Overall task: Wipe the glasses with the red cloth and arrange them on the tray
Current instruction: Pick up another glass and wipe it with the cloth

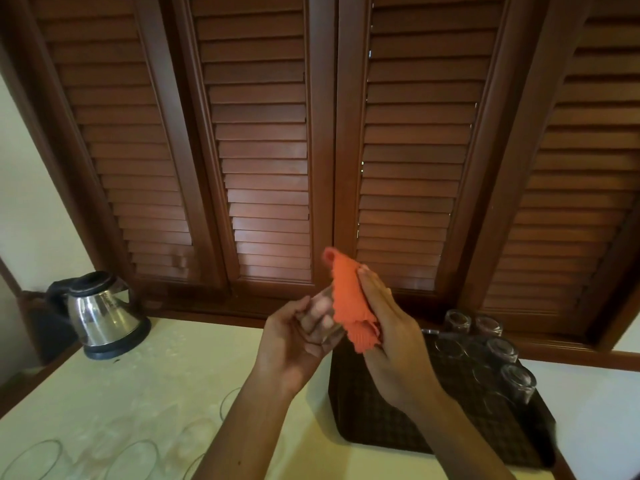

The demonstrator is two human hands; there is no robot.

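My left hand (294, 337) grips a clear glass (320, 318), held up above the table. My right hand (391, 337) presses the red cloth (349, 303) against the glass's right side, fingers straight along the cloth. A dark woven tray (381, 420) lies on the table at the right. Several clear glasses stand upside down along its far and right side, among them a glass (517, 382) near the right edge and another glass (457, 320) at the back. More glasses (136, 460) stand on the table at the lower left.
A steel electric kettle (100, 315) on a black base stands at the table's back left. The table (166, 375) has a pale yellow cover. Brown louvred shutters (263, 150) fill the wall behind. The tray's near left part holds nothing.
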